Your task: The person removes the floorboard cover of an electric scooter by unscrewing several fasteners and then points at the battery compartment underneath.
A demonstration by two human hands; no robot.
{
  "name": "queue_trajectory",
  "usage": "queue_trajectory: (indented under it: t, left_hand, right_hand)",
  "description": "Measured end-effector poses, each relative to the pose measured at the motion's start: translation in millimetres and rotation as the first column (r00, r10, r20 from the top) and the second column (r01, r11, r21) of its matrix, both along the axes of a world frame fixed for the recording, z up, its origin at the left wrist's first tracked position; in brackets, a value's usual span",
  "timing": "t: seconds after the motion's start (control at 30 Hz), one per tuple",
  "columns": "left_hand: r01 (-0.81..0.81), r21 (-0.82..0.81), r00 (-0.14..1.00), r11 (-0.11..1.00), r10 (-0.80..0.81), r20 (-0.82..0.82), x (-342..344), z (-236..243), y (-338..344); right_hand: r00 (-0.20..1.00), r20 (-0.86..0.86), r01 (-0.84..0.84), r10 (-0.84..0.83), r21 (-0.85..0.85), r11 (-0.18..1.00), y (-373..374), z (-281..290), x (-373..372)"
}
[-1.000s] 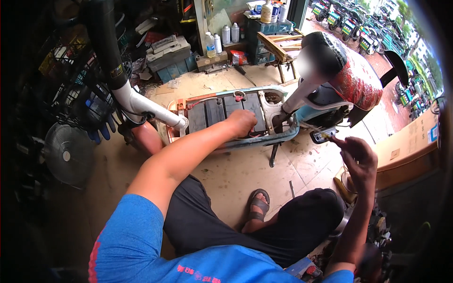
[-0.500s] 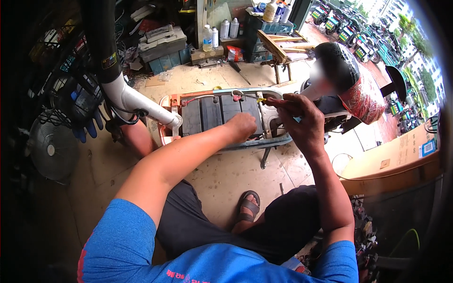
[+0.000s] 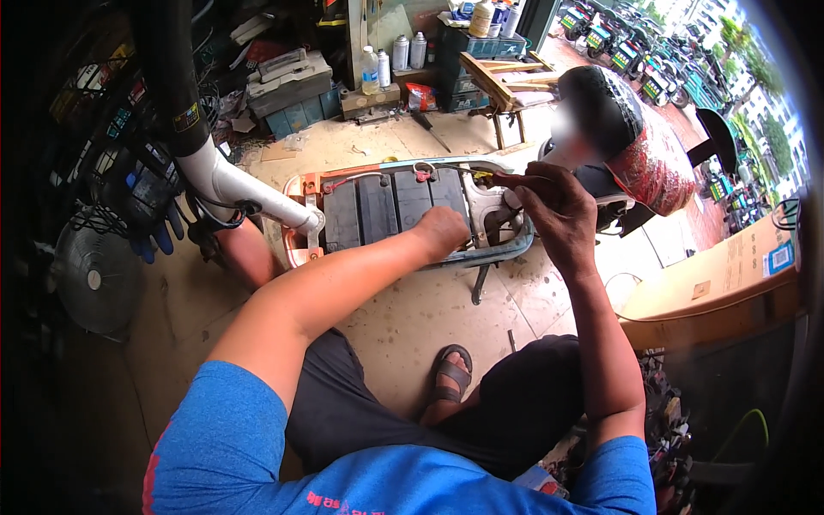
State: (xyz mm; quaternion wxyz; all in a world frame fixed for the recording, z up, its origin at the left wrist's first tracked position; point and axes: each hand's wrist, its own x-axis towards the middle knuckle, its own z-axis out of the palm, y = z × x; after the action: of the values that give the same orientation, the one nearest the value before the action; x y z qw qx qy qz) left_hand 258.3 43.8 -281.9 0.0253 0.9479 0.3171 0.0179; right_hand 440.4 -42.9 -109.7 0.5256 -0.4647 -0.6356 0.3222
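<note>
Dark grey batteries (image 3: 375, 206) lie side by side in the scooter's open floor frame (image 3: 300, 184). My left hand (image 3: 444, 232) is closed low over the right end of the batteries; whatever its fingers hold is hidden. Higher and to the right, my right hand (image 3: 562, 210) grips a slim tool with a reddish handle (image 3: 512, 180), pointed left. At the tool's tip is a small yellow part (image 3: 483, 178), too small to identify. A red-covered terminal (image 3: 422, 174) and a red wire (image 3: 348, 181) show along the batteries' far edge.
The scooter's white steering tube (image 3: 249, 193) rises at left, near a fan (image 3: 94, 279). A person leans in at right beside a wooden stool (image 3: 506, 81). A screwdriver (image 3: 429, 129) lies on the floor; a cardboard box (image 3: 704, 279) stands at right.
The view has shifted slightly. My right hand has turned a little, and the tool in it lies more level. My left hand stays closed over the batteries.
</note>
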Motion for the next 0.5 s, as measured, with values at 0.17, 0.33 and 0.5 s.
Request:
queue_trajectory:
  t: [0.17, 0.33, 0.5]
  left_hand:
    - [-0.011, -0.092, 0.998, 0.996, 0.017, 0.060, -9, 2, 11]
    - [-0.005, -0.120, 0.999, 0.993, 0.011, 0.049, -13, -7, 16]
    - [-0.022, -0.114, 0.986, 0.993, 0.040, 0.160, -14, -13, 20]
  right_hand:
    - [0.999, 0.048, 0.021, -0.021, -0.004, 1.000, -7, -3, 10]
    - [0.998, 0.056, 0.043, -0.041, -0.035, 0.998, -11, -7, 21]
    - [0.992, 0.109, 0.071, -0.066, -0.047, 0.996, -11, -5, 20]
